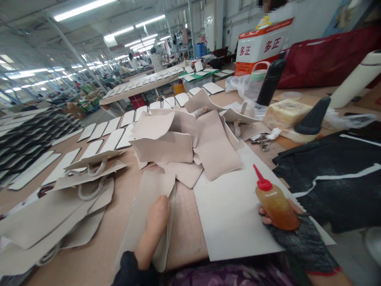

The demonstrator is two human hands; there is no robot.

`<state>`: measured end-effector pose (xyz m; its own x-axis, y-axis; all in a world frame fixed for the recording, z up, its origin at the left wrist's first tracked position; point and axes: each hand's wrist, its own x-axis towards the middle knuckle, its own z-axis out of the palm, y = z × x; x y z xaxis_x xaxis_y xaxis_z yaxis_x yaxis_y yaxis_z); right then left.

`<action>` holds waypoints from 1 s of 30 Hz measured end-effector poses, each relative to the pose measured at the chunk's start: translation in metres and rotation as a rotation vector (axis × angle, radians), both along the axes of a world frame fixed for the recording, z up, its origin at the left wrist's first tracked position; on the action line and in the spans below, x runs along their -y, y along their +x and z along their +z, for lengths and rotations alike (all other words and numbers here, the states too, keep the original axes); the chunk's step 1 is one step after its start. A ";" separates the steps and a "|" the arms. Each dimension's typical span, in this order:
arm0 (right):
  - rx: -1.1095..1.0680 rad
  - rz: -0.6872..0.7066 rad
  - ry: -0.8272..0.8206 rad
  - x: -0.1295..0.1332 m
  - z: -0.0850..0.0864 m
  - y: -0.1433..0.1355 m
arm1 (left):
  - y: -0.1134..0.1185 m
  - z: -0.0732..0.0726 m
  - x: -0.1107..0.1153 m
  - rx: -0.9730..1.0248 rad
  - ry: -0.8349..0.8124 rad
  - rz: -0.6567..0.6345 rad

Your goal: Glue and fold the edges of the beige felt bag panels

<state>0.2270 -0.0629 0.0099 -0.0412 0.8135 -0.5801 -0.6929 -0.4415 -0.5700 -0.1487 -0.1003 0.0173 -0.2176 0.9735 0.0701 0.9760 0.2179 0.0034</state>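
Note:
My left hand is closed on the edge of a beige bag piece near the front of the table, the fingertips hidden behind the fist. In my right hand, which wears a dark fingerless glove, a squeeze bottle of amber liquid leans with its red nozzle up and to the left. Below the bottle lies a large white sheet. Beyond my left hand, several beige bag pieces are heaped together, some with small gold-coloured fittings.
Beige bag pieces with handles lie stacked at the left. White panels with dark edges stretch in rows behind them. At the right are a black cone, a yellowish block, a black bottle and dark cloth.

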 end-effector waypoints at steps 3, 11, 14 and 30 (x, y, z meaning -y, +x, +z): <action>-0.053 -0.026 -0.096 0.003 -0.002 -0.002 | 0.006 0.022 0.008 0.138 0.010 0.016; 0.687 -0.011 0.336 0.008 0.040 0.009 | 0.122 0.022 -0.023 0.620 -0.238 -0.154; 0.854 0.026 0.394 0.007 0.067 0.030 | 0.139 0.010 -0.041 0.647 -0.328 -0.145; 1.403 0.033 0.711 -0.002 0.039 0.004 | 0.141 -0.006 -0.054 0.939 -0.298 -0.053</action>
<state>0.2306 -0.0609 0.0488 0.1575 0.9355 0.3162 0.5503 0.1827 -0.8147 -0.0076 -0.0461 0.0110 -0.0144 0.9333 -0.3587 0.6132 0.2916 0.7341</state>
